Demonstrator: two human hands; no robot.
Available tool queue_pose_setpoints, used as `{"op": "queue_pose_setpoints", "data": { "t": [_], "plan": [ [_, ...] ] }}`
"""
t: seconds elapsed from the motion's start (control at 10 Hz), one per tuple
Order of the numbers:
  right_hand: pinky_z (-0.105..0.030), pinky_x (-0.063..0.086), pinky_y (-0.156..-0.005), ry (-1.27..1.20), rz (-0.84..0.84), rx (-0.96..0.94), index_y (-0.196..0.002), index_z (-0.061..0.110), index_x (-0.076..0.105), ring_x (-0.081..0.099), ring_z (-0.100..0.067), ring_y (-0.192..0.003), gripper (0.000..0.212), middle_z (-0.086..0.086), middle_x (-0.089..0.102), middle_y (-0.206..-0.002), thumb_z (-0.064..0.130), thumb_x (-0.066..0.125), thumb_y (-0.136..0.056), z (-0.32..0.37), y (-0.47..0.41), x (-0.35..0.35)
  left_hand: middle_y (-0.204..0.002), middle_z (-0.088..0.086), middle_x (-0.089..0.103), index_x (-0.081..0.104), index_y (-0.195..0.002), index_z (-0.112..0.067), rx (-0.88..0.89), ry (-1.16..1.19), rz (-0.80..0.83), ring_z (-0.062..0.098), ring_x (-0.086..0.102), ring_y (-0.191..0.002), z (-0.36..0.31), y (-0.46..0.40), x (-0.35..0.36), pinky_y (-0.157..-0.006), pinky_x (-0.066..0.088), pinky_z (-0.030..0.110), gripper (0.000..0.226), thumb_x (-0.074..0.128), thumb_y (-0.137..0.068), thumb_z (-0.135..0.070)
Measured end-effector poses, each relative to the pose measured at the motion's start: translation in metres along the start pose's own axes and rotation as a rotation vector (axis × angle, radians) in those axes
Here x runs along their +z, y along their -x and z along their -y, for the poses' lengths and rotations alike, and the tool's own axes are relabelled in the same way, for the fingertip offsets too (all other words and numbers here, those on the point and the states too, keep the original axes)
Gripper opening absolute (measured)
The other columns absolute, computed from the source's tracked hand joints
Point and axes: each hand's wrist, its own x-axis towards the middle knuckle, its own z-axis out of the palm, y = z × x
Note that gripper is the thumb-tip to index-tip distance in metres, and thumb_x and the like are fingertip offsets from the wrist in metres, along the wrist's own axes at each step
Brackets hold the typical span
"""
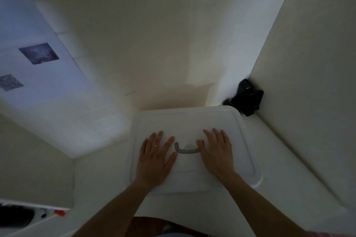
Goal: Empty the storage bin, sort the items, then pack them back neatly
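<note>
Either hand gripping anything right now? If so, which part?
Nothing is gripped. The left hand and the right hand lie flat, fingers straight, on the white bin lid, either side of its grey handle.

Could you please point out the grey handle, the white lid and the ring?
grey handle (186, 150): head view, middle of its bar.
white lid (185, 121): head view, bare far part.
ring (155, 146): head view, gold band on a left-hand finger.

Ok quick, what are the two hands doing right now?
Left hand: open, lying flat on the white lid, holding nothing.
Right hand: open, flat on the lid beside the grey handle, holding nothing.
</note>
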Motion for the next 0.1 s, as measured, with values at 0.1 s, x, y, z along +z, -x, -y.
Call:
{"op": "queue_pose_setpoints", "data": {
  "t": [0.1],
  "plan": [
    [-0.035,0.044,-0.102,-0.389,-0.195,0.078,-0.127,0.027,0.059,0.053,-0.019,-0.123,0.039,0.001,0.059,-0.130,0.050,0.047,-0.097,0.0329,-0.0118,-0.0452,-0.162,0.001,0.025,0.031,-0.150,-0.042,0.002,0.017,-0.005,0.026,0.022,-0.149,-0.0001,-0.0016,-0.0015,-0.120,0.020,0.048,0.056,0.033,-0.098,-0.060]
  ]
}}
